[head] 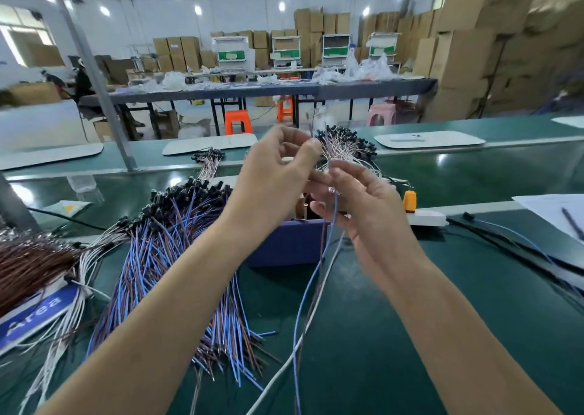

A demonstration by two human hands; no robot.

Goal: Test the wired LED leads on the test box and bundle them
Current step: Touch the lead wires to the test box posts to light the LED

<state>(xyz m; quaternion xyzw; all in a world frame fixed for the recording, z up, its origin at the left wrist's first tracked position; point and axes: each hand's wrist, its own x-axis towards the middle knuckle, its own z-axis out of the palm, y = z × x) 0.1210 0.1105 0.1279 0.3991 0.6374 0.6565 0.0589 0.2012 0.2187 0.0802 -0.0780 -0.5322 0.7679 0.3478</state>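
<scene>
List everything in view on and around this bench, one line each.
green table: one, green, fills the foreground
lead pile: one, blue and brown wires with black heads, left of centre
brown wire bundle: one, brown, far left
white leads: several, white, beside the brown bundle
test box: one, blue, centre, below the hands
pale lead bundle: one, pale wires with black heads, behind the hands
orange part: one, orange, right of the box
cardboard boxes: many, brown, stacked at back and right
held lead: one, blue and brown, hanging from the hands
left hand: one, raised, holds the lead
right hand: one, raised, pinches the lead
</scene>
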